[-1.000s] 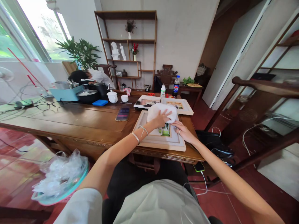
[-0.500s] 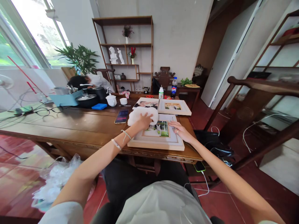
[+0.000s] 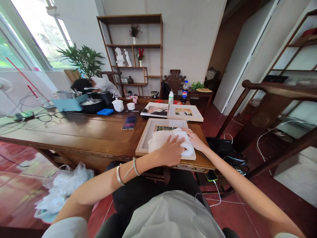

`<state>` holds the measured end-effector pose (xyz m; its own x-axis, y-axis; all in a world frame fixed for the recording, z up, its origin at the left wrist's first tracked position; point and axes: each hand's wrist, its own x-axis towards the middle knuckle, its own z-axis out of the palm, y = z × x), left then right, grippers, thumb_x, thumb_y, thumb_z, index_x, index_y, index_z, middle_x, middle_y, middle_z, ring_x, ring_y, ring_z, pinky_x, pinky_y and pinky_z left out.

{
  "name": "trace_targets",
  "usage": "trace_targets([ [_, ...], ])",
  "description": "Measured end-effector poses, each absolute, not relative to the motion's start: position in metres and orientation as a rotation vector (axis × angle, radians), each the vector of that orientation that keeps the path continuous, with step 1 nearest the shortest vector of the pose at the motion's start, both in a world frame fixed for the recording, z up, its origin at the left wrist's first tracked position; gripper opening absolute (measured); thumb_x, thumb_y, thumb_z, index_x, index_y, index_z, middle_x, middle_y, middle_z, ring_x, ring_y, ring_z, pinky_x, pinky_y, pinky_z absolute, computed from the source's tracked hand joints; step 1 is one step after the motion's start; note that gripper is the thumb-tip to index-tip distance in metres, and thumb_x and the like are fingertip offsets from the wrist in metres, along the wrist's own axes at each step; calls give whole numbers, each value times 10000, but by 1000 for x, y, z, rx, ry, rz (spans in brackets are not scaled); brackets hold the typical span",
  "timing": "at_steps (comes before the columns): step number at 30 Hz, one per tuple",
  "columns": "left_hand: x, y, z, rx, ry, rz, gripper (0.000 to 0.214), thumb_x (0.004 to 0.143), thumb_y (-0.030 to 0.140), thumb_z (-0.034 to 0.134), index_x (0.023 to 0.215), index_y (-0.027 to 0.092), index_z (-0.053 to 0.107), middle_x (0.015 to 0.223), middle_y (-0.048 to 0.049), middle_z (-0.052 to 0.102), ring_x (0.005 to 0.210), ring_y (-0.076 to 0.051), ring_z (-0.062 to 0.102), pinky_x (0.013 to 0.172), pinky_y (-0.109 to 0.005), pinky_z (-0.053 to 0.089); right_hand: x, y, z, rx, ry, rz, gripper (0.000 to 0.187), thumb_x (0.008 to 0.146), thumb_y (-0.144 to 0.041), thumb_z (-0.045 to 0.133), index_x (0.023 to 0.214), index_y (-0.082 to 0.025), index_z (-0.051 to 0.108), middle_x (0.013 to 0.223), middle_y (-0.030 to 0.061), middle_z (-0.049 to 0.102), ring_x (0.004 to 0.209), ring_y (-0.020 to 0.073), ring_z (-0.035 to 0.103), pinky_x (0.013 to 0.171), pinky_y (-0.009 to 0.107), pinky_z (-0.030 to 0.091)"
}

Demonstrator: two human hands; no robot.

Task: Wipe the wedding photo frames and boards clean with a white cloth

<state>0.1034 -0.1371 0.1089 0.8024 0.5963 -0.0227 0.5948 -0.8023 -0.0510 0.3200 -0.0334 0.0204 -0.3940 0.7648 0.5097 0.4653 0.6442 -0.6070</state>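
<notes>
A picture frame (image 3: 144, 140) with a pale wooden border lies flat at the table's near edge, its photo partly hidden. A fluffy white cloth (image 3: 158, 138) covers the frame's lower right part. My left hand (image 3: 172, 152) presses down on this bunched cloth, fingers bent and somewhat apart over it. At the frame's right side rests my right hand (image 3: 194, 138), fingers stretched out along the border and the cloth's edge. Whether its fingertips are under the cloth's edge I cannot tell. Behind lie a second pale frame (image 3: 198, 115) and a white-edged photo panel (image 3: 156, 110).
On the wooden table (image 3: 109, 130) are a phone (image 3: 129, 122), a blue box (image 3: 105, 111), a white teapot (image 3: 118, 105), a white cup (image 3: 131, 106), a small white bottle (image 3: 171, 97) and a cola bottle (image 3: 184, 92). A person leans on the far left side. A chair (image 3: 267, 96) stands right.
My left hand has slid the white cloth from the frame's upper left to its lower right, uncovering the photo panel behind. My right hand has stayed at the frame's right side.
</notes>
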Motion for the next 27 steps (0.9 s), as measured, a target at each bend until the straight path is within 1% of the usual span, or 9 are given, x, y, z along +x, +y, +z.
trace_targets([
  [2,108,-140,107,-2914,-993,112,388,884,201,425,1241,151,568,1546,-136,233,1410,-348,223,1082,-607,264,320,-33,20,-959,-2065,475,407,805,-171,465,1140,-269,674,1274,45,616,1287,260,450,1121,518,297],
  [6,104,-142,110,-2878,-1072,165,411,891,195,402,1276,174,542,1553,-101,227,1416,-344,208,1060,-634,282,320,-34,22,-965,-2103,468,420,804,-149,446,1145,-245,672,1291,64,601,1304,271,432,1127,540,274],
  [9,92,-142,109,-2850,-1111,164,414,884,188,411,1278,186,536,1547,-79,251,1420,-312,216,1076,-605,283,319,-36,24,-965,-2115,453,399,825,-172,454,1155,-251,665,1287,60,605,1307,273,430,1127,555,271],
  [12,74,-141,106,-2807,-1144,137,386,865,160,434,1223,204,574,1534,-70,288,1407,-297,260,1079,-577,301,319,-36,24,-960,-2107,446,387,847,-202,460,1174,-279,652,1285,39,610,1307,262,433,1127,558,274],
  [16,46,-136,105,-2754,-1167,143,341,845,130,456,1136,204,618,1516,-77,326,1392,-295,296,1071,-579,310,320,-36,22,-943,-2105,440,394,860,-218,446,1199,-273,640,1305,44,597,1310,253,434,1127,552,281],
  [19,26,-126,106,-2703,-1269,202,338,845,115,446,1120,204,620,1512,-65,338,1393,-281,298,1077,-566,309,320,-36,21,-942,-2102,435,394,864,-215,440,1199,-272,641,1307,45,595,1314,246,431,1130,542,280],
  [23,13,-97,99,-2635,-1401,162,375,835,107,450,1177,178,586,1533,-89,290,1408,-300,255,1073,-582,297,320,-36,21,-954,-2119,434,407,832,-234,528,1226,-281,617,1329,51,577,1318,255,425,1122,543,286],
  [25,14,-75,93,-2620,-1411,62,362,847,138,453,1186,163,577,1549,-99,243,1415,-317,225,1073,-601,281,321,-36,22,-955,-2140,429,431,809,-247,569,1238,-269,608,1341,66,565,1323,268,416,1118,551,283],
  [27,18,-49,87,-2604,-1434,-57,349,867,187,452,1195,159,569,1562,-102,202,1420,-331,204,1067,-616,283,322,-36,22,-943,-2155,420,426,815,-260,564,1239,-263,606,1346,73,561,1325,273,411,1116,555,281],
])
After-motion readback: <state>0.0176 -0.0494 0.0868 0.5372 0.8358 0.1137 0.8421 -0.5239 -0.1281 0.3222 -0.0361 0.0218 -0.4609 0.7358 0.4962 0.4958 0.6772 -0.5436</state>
